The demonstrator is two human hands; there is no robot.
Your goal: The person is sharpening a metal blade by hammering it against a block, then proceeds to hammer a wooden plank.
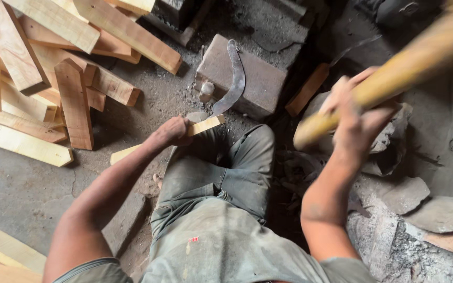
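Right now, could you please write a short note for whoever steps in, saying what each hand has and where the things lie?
Left hand: gripping a wood strip, its end near the stone block.
Right hand: raised, closed around a thick wooden handle; its head is out of view.
A curved blade lies on the stone block.
A pile of planks lies on the left, more planks at lower left; stones and rubble on the right.
Done: cannot tell whether this strip has been worked. Left: the blow has not yet landed.
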